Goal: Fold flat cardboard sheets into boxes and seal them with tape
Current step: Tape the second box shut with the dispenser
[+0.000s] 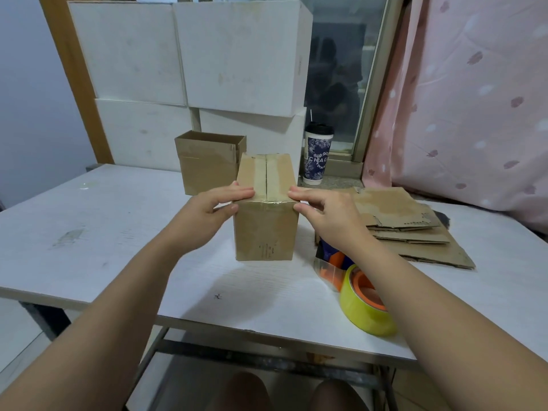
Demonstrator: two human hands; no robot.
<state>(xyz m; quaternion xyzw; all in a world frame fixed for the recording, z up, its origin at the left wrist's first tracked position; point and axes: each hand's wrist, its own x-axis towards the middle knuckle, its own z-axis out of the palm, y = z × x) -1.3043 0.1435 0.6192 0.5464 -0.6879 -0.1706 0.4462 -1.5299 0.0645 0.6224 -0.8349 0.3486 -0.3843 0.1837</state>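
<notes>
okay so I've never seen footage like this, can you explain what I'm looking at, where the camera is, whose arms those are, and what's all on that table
There is no machine here. The one picture comes from a camera worn on a person's head, looking down at their own bare arms. On the white table stands a closed cardboard box, its top seam taped. The left hand and right hand pinch its top near corners from either side. Behind it stands an open cardboard box. To the right lie flat cardboard sheets, and nearer, a tape dispenser holding a yellow tape roll. A patterned lidded cup sits on the window ledge, beside stacked white boxes.
</notes>
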